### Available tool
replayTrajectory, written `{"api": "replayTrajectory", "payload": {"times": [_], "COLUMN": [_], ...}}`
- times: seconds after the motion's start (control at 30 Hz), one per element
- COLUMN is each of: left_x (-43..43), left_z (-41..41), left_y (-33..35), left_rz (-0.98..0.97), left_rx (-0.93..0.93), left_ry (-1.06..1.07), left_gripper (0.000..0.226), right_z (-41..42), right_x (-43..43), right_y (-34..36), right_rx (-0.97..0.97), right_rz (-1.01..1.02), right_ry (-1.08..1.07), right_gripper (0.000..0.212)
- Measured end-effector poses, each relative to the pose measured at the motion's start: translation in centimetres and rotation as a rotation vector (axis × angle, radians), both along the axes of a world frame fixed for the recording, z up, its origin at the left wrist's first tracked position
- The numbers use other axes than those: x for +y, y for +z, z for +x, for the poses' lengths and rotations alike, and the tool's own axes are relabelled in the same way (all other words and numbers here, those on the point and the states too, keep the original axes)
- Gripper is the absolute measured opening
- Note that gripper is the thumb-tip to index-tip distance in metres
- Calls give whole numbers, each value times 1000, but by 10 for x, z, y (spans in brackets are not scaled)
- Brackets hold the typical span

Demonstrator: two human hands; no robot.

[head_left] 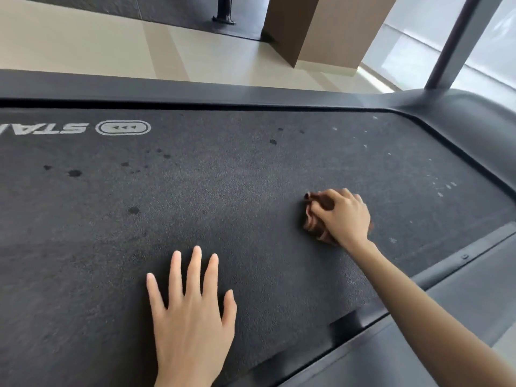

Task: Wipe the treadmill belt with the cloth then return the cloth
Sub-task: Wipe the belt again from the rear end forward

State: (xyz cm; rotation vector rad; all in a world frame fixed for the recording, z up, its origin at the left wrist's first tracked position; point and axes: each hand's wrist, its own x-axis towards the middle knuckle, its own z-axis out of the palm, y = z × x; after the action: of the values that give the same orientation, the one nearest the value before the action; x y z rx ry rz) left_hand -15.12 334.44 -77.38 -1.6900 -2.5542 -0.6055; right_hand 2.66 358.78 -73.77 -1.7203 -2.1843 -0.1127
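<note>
The right hand (342,216) grips a bunched brown cloth (314,223) on the treadmill belt (223,191). The left hand (192,311) lies flat on the belt, fingers straight and spread.

- The dark, grainy treadmill belt (237,191) carries everything here; a smooth grey side rail (460,297) borders it beneath your right forearm
- Your left hand (192,311) lies flat on the belt, fingers straight and spread
- Your right hand (344,216) holds a crumpled brown cloth (314,226) down on the belt, to the right of your left hand and farther out
- Dark spots (74,173) dot the belt beyond your left hand, mostly to its left
- A white oval logo (122,127) with lettering is printed far beyond your left hand
- Pale flecks (444,187) lie right of your right hand
</note>
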Motion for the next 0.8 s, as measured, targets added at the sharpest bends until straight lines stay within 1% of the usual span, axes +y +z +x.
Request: {"api": "replayTrajectory", "payload": {"times": [0.07, 0.1, 0.2, 0.27, 0.37, 0.43, 0.5, 0.57, 0.63, 0.7, 0.77, 0.8], "left_x": [1, 0, -1, -2, -4, -5, -5, -5, -4, -4, -3, -3], "left_z": [1, 2, 1, 0, -2, -3, -3, -2, -3, -3, -2, -1], "left_y": [0, 0, 3, 4, 4, 2, 2, 1, 1, 1, 1, 1], "left_rz": [-8, -13, -34, -43, -58, -53, -38, -22, -14, -3, 17, 23], "left_rx": [10, 14, 8, 12, 7, 3, -2, -7, -11, -18, -28, -31], "left_ry": [-1, -5, -16, -25, -44, -47, -46, -42, -46, -49, -49, -49], "left_gripper": [62, 62, 63, 63, 64, 64, 64, 63, 63, 63, 61, 60], "right_z": [-15, -28, -70, -82, -66, -36, 1, 41, 75, 89, 83, 76], "right_x": [1, -5, -42, -71, -101, -107, -94, -67, -43, -30, -34, -41], "right_y": [0, -1, -11, -13, -11, -12, -10, -6, 0, 2, 2, 1], "right_rx": [-59, -76, -49, 7, 14, 7, -12, -31, -33, -13, -31, -50], "right_rz": [-9, 0, 105, 146, 124, 91, 67, 29, -42, -80, -81, -79], "right_ry": [-130, -130, 50, 202, 442, 482, 356, 147, -79, -265, -349, -342], "right_gripper": [41, 38, 30, 31, 35, 35, 37, 39, 37, 37, 43, 47]}}
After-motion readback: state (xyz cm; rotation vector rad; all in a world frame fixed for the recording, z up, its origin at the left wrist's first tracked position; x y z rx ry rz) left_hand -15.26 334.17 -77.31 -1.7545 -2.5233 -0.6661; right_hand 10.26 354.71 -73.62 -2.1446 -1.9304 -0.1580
